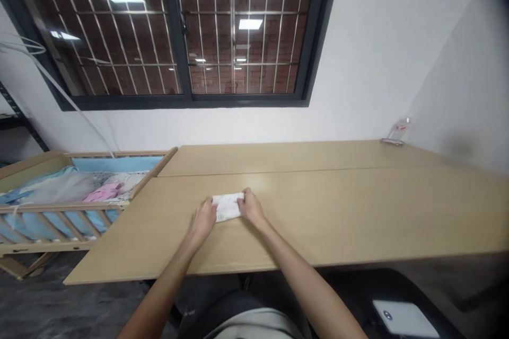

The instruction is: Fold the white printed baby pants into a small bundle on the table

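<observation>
The head view looks down along two bare forearms to a long wooden counter (pixel 338 212) that stands under a dark-framed window (pixel 178 32) with white bars. On the near half of the counter, a little left of its middle, lies a small folded white cloth (pixel 227 206) with a faint printed pattern. It lies flat, and its long axis runs left to right, almost parallel to the front edge of the counter, with the right end a little farther from the person.

The left hand (pixel 203 222) rests on the left end of the cloth, and the right hand (pixel 250 208) rests on the right end. The fingers of both hands are bent over the edges of the cloth and press or pinch it; I cannot tell how firmly they grip it, because the backs of the hands hide the fingertips. The two hands are near each other, with only the middle of the cloth showing between them.

To the left, just beside the end of the counter, there is a wooden baby cot (pixel 59 206) with blue lining, and a pink garment (pixel 104 192) lies inside it among other soft cloths. At the far right of the counter, close to the wall, stands a small clear bottle (pixel 398 131), well apart from the hands. A white device (pixel 405 319) lies low at the right, below the counter edge.
</observation>
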The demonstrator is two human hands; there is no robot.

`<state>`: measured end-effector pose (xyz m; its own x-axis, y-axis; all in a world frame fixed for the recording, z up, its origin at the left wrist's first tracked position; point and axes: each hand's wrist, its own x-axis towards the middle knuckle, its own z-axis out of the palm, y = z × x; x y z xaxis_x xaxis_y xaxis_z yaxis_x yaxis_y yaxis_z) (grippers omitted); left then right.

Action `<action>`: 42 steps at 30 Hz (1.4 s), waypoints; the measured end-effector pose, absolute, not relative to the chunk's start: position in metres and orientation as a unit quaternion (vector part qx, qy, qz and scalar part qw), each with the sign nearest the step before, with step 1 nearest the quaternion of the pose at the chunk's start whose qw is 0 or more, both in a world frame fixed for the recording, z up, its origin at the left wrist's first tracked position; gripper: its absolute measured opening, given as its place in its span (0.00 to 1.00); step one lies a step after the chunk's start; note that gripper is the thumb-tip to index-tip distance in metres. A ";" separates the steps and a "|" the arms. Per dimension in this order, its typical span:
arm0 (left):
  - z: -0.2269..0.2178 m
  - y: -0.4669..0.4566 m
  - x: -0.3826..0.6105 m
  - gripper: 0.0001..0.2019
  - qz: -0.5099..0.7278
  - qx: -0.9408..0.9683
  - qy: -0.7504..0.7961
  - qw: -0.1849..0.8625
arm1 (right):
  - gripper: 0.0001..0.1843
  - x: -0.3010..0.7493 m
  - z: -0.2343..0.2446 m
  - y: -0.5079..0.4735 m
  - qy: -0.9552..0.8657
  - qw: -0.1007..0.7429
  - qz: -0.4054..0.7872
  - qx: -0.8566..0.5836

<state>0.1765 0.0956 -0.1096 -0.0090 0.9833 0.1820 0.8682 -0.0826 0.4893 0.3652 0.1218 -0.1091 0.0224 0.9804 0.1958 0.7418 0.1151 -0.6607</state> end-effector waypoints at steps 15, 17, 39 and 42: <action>-0.101 0.083 0.205 0.26 0.254 0.720 0.645 -0.019 | 0.24 0.372 -0.111 0.101 -0.726 0.397 0.033 -0.561; -0.106 0.082 0.211 0.30 0.262 0.757 0.599 -0.013 | 0.27 0.368 -0.111 0.097 -0.790 0.358 0.009 -0.497; -0.143 0.091 0.209 0.48 0.161 0.750 0.638 0.068 | 0.39 0.372 -0.134 0.119 -0.847 0.176 0.093 -0.493; -0.147 0.089 0.204 0.48 0.164 0.748 0.640 0.063 | 0.42 0.387 -0.132 0.120 -0.824 0.187 0.142 -0.515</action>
